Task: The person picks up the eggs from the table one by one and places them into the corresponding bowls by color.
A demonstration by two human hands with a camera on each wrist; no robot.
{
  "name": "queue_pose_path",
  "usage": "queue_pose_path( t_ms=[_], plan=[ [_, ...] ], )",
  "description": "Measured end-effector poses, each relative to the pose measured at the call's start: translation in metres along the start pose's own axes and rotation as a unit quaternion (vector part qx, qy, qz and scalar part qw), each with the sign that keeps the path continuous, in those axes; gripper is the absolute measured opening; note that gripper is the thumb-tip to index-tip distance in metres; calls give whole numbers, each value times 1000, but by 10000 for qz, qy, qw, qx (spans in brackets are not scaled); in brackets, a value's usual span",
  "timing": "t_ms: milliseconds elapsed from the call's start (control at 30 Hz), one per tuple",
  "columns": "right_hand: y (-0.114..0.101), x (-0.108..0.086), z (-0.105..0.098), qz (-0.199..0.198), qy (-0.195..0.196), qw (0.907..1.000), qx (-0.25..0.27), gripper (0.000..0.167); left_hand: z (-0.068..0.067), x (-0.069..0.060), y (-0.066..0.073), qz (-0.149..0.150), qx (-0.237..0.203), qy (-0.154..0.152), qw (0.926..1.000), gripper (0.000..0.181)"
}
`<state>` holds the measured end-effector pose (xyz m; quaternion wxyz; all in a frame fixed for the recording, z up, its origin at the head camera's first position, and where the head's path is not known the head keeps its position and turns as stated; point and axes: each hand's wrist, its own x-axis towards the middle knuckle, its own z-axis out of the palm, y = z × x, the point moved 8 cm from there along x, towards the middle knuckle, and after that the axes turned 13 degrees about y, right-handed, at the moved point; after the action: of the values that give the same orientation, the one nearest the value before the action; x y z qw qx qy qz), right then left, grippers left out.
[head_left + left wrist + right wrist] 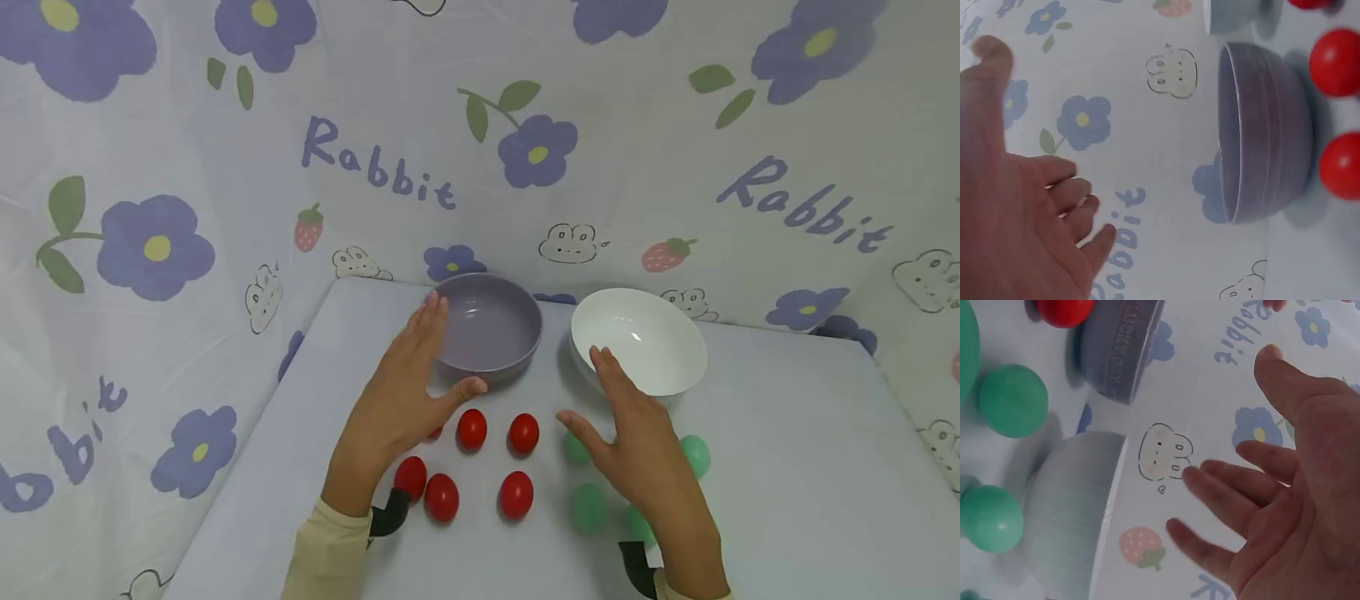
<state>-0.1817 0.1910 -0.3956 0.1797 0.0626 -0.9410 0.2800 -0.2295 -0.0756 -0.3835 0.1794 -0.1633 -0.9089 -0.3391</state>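
In the head view my left hand hovers over the table, fingertips at the left rim of the purple bowl; whether they touch it I cannot tell. My right hand is raised in front of the white bowl. Both palms look empty in the wrist views, left hand and right hand, with fingers spread and loosely bent. Several red eggs lie in front of the purple bowl. Several green eggs lie around and beneath my right hand, some partly hidden by it.
Both bowls stand side by side at the back of the white table. A patterned cloth with flowers and lettering hangs behind and along the left side. Dark straps show at my wrists.
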Motion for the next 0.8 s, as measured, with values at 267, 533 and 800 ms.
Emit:
queue_pose_path(
  t_ms=[267,533,800],
  plan=[
    [5,-2,5,258,-337,9986,318,83,-5,61,-34,441,-1429,528,9873,115],
    [1,-1,37,264,-905,9946,426,82,43,96,-92,-126,-1149,-1000,9882,133],
    [-4,-4,76,531,-1615,9854,117,84,87,94,-135,-382,-633,-2097,9750,146]
  ],
)
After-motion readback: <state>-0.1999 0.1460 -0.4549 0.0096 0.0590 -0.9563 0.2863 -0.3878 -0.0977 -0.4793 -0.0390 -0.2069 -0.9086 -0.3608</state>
